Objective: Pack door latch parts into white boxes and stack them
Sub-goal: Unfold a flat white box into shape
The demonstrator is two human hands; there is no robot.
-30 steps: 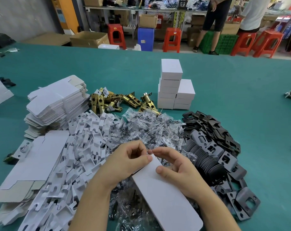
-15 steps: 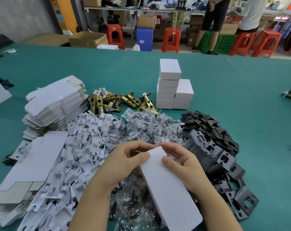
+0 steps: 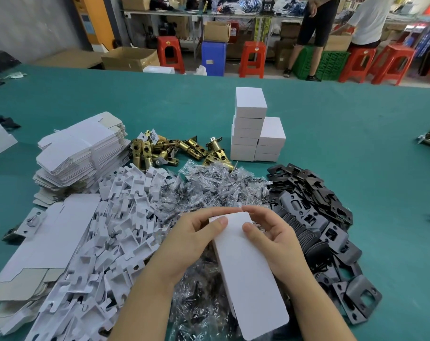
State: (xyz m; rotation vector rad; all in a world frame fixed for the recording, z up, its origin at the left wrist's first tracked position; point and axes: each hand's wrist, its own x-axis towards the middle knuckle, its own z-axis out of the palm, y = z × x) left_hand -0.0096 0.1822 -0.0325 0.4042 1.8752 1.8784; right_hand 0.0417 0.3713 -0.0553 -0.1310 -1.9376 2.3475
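Both your hands pinch the box's far end: left hand (image 3: 194,238), right hand (image 3: 270,232) | box (image 3: 248,267) over table's near edge, long axis toward you | stack (image 3: 252,129) straight ahead, mid-table, nearer right hand.

The light is bright and even, with only soft shadows under the piles. The wide lens bends the surface (image 3: 332,134) edges. The far background looks slightly blurred.
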